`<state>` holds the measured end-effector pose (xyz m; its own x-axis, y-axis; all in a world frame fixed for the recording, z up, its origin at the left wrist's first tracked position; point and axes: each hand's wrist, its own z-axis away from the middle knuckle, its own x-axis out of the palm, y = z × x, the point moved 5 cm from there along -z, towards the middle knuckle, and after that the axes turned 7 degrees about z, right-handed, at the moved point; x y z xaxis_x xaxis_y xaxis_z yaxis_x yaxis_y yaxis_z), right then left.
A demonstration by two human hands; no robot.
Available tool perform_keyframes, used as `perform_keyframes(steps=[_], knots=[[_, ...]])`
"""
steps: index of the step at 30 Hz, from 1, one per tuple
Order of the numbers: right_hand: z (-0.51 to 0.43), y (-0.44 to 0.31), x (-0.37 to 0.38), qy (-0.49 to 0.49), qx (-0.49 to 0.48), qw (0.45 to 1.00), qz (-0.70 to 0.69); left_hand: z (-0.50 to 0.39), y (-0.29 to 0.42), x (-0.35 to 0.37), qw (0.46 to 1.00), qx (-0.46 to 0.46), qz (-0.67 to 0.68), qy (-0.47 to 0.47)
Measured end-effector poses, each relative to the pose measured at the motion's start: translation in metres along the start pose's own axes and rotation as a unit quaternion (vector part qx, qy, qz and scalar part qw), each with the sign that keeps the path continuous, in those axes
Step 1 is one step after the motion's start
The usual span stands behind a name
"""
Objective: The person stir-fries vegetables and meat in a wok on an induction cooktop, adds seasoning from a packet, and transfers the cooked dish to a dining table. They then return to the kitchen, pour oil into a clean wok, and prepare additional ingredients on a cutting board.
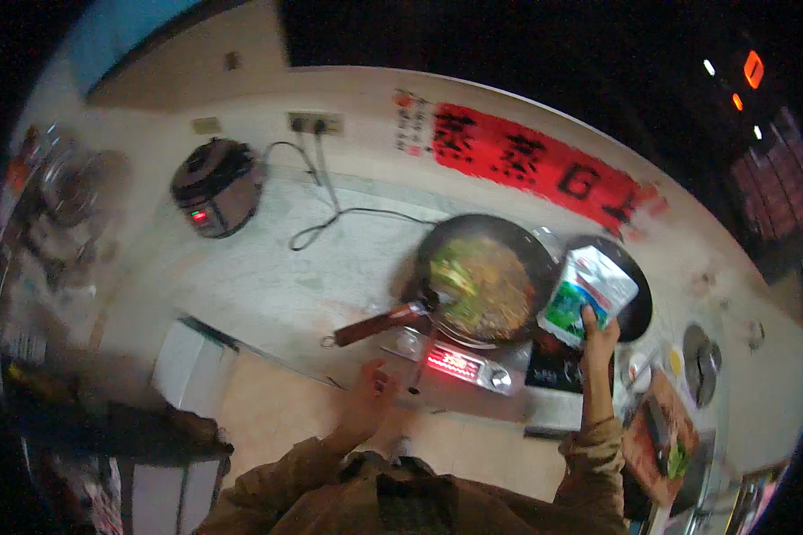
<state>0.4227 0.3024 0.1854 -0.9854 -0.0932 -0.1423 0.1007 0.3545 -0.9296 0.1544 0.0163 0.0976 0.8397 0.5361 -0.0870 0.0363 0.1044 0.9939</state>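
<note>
My right hand (599, 334) grips a green and white plastic packet (585, 297) by its lower edge, thumb on the front. The packet is held up just right of a dark wok (542, 257). Noodle-like food and green leaves in liquid (485, 291) fill the wok, which sits on an induction cooker (488, 378) with a lit red display. From the wok's left edge sticks out a brown wooden handle (378, 324) with a metal ring; whether it belongs to the wok I cannot tell. Below that handle, my left hand (375, 394) is blurred, fingers loosely apart, holding nothing visible.
Farther left on the counter (254, 274) stands a rice cooker (217, 190), its cord running toward a wall socket (316, 124). Behind the packet is a dark round pan (636, 287). At right lie a cutting board (642, 428) with a knife (657, 428) and a metal bowl (699, 361).
</note>
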Motion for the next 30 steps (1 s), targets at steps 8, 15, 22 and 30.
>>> perform_keyframes(steps=[8, 15, 22, 30], knots=[[0.078, -0.119, 0.245, -0.277, 0.123, 0.898, -0.32, -0.012, 0.094, -0.087, 0.981, 0.18, 0.064, 0.026], [0.203, -0.206, 0.473, -0.569, 0.086, 0.744, -0.339, 0.038, 0.091, -0.295, 0.955, 0.153, 0.097, 0.235], [0.326, -0.305, 0.662, -0.692, 0.218, 0.63, -0.276, 0.112, 0.085, -0.509, 0.898, 0.215, 0.085, 0.374], [0.362, -0.527, 0.844, -0.716, -0.001, 0.551, -0.43, 0.174, 0.107, -0.643, 0.829, 0.271, 0.192, 0.451]])
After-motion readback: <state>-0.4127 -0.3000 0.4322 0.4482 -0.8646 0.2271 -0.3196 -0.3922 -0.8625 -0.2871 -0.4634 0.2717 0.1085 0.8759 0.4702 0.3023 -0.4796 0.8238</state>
